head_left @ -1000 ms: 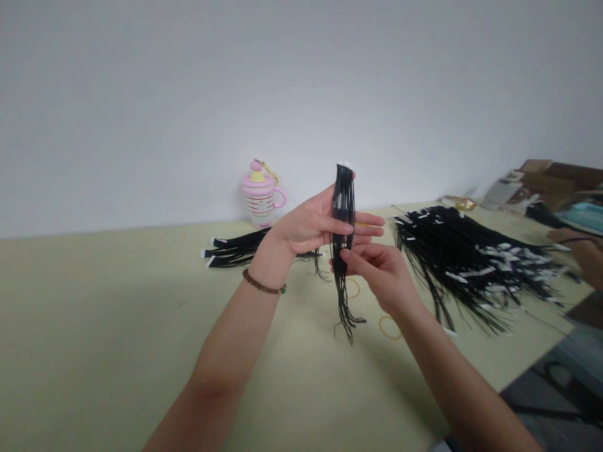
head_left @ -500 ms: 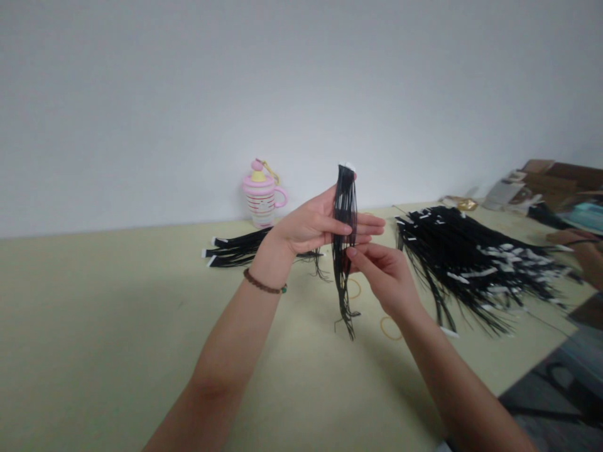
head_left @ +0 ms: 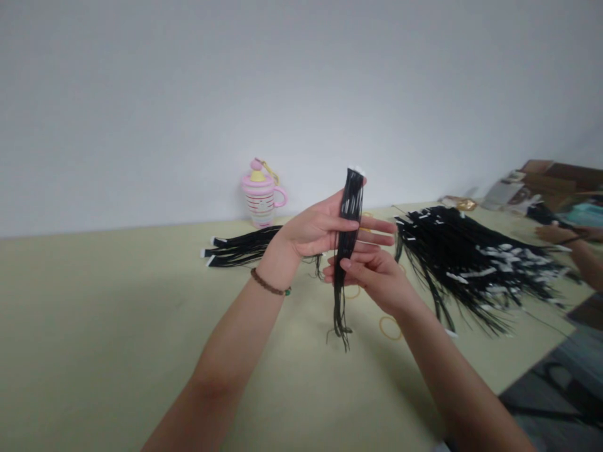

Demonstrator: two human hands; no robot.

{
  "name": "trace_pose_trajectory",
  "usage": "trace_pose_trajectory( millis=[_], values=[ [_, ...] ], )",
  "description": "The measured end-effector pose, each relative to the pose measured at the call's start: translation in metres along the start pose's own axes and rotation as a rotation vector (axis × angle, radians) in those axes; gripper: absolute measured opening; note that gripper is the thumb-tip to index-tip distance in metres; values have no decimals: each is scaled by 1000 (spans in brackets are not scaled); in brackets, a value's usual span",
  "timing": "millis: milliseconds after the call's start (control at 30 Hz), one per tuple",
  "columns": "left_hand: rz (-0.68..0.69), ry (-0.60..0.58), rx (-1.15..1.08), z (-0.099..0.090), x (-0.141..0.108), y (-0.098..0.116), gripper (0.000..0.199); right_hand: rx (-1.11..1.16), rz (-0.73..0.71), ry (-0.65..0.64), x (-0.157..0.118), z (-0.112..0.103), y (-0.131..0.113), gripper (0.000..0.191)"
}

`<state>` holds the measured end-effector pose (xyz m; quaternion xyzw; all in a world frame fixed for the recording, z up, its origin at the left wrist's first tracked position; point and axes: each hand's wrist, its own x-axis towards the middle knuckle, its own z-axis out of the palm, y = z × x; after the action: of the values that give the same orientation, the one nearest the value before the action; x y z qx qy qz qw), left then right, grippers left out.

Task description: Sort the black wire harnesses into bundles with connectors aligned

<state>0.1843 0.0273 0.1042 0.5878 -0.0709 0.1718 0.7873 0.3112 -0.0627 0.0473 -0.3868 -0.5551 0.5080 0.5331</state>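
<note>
A bundle of thin black wires with a white connector at its top hangs upright above the table. My left hand holds it around the middle, the thumb across the front and several fingers stretched out behind. Lower down, my right hand pinches the same bundle between thumb and fingers. Loose wire ends dangle below that pinch. Behind my left wrist lie several black wire bundles with white ends, partly hidden by the arm. A yellow rubber band rests on the table beside my right wrist.
A striped pink-and-white cup stands against the wall. On the right spreads a large pile of black wire bundles. Beyond it are a cardboard box and another person's hand. The pale table ends at the lower right.
Both hands stay on the wire bundle. Its top has shifted slightly right, and my right hand's fingers now wrap further around the lower wires, gathering them closer together.
</note>
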Motion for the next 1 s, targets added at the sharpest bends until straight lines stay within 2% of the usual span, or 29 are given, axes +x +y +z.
trace_pose_trajectory(
  millis=[333, 433, 567, 700, 867, 1000],
  values=[
    [-10, 13, 15, -3, -6, 8, 89, -44, 61, -35, -7, -2, 3, 16],
    [-16, 42, 21, -4, -9, 12, 83, -62, 64, -19, -12, -1, 2, 17],
    [-2, 164, -9, -4, -9, 17, 51, -98, 66, -18, -17, -3, 4, 15],
    [48, 328, -30, -1, -4, 17, 27, -52, 158, -22, -26, -3, 16, 26],
    [199, 485, -27, -3, -1, 15, 21, 16, 248, -70, -43, 5, 34, 37],
    [210, 524, -30, -11, -4, 18, 23, 7, 277, -71, -53, 13, 39, 22]
  ],
)
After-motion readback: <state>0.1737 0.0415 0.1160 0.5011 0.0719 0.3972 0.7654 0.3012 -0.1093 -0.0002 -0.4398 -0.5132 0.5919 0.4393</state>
